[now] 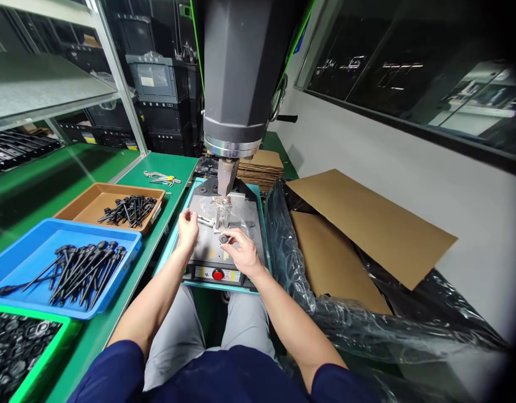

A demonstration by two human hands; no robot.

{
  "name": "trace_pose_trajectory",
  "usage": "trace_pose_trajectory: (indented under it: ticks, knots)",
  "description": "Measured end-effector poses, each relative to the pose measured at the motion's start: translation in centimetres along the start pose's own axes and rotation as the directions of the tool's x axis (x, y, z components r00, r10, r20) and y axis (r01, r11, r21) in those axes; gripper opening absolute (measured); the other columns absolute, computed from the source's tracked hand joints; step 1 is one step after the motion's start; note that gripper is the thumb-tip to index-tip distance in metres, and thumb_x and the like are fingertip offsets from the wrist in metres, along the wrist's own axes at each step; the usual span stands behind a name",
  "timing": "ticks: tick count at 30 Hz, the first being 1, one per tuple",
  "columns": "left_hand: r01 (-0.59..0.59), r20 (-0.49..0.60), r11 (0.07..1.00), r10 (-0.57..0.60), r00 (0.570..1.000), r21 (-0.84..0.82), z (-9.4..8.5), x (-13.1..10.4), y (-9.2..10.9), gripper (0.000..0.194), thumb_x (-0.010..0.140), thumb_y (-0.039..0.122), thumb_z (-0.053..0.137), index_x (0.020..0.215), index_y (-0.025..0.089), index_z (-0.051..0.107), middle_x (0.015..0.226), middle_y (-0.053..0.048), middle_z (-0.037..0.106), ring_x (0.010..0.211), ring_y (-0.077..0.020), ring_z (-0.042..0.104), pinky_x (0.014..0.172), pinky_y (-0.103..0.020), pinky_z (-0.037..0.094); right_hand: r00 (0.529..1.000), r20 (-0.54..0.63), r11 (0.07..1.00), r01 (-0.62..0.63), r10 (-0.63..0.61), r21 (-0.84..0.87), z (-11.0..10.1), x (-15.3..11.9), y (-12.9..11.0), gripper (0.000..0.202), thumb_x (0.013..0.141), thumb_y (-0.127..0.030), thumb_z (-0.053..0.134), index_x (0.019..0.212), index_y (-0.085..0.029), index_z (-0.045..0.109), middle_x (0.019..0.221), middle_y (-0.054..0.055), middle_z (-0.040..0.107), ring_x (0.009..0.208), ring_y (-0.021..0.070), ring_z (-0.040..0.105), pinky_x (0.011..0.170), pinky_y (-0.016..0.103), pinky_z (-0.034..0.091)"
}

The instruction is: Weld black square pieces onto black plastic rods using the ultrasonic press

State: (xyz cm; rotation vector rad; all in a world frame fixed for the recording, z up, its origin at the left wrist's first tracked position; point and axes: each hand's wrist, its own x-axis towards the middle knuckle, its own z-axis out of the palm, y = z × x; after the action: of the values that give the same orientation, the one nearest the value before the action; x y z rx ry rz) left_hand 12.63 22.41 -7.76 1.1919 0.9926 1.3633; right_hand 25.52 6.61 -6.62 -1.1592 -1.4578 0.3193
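My right hand [244,253] pinches a small black round knob-like part [223,239] between thumb and fingers, over the front of a metal machine plate [207,249]. To its left, my left hand [188,228] is closed with the fingertips together, beside a slim metal bar on the plate. Whatever those fingers hold, if anything, is too small to make out. Between and beyond both hands stands a metal fixture [222,217] with clear plastic film around it. Directly above the fixture hangs the grey tip [227,178] of the machine head.
Left of the machine, a blue tray [134,246] and a brown tray [102,190] hold black rods with knobbed ends. A green bin [52,347] contains small black parts. A red button [218,275] faces me. Cardboard [375,218] rests on a plastic-lined box at right.
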Motion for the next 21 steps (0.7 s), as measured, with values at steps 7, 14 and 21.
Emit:
trace_pose_trajectory:
  ticks: [7,14,21]
  knots:
    - [-0.235,0.602,0.951,0.068,0.795,0.203,-4.2,-9.6,0.6,0.032,0.085,0.033,0.061,0.112,0.017,0.066,0.107,-0.009,0.068,0.102,-0.0224,0.063,0.089,-0.034,0.050,0.992,-0.027,0.960,-0.109,0.120,0.259,1.9,0.4,-1.1,0.027,0.084,-0.039,0.068,0.105,-0.021,0.065,0.097,0.005,0.066,0.087,0.0192,0.063,0.077,0.032,0.055]
    - [-0.204,0.458,0.868,-0.030,0.889,0.453,-8.9,-7.7,1.6,0.022,0.083,0.034,0.060,0.089,0.014,0.068,0.071,-0.001,0.066,0.066,-0.0156,0.062,0.065,-0.025,0.049,0.890,0.040,0.814,-0.434,0.455,0.386,3.9,0.6,-0.3,0.064,0.071,-0.046,0.077,0.126,-0.021,0.054,0.115,0.010,0.063,0.091,0.0214,0.064,0.072,0.035,0.057]
    - [0.092,-0.085,0.498,-0.035,0.996,0.862,-16.6,5.2,6.8,0.022,0.081,0.029,0.066,0.096,0.013,0.071,0.087,-0.009,0.074,0.083,-0.0207,0.068,0.078,-0.029,0.051,0.833,0.146,0.757,-0.547,0.533,0.357,1.7,-3.2,-1.1,0.069,0.073,-0.055,0.075,0.127,-0.020,0.051,0.099,0.009,0.068,0.080,0.0217,0.068,0.072,0.037,0.057]
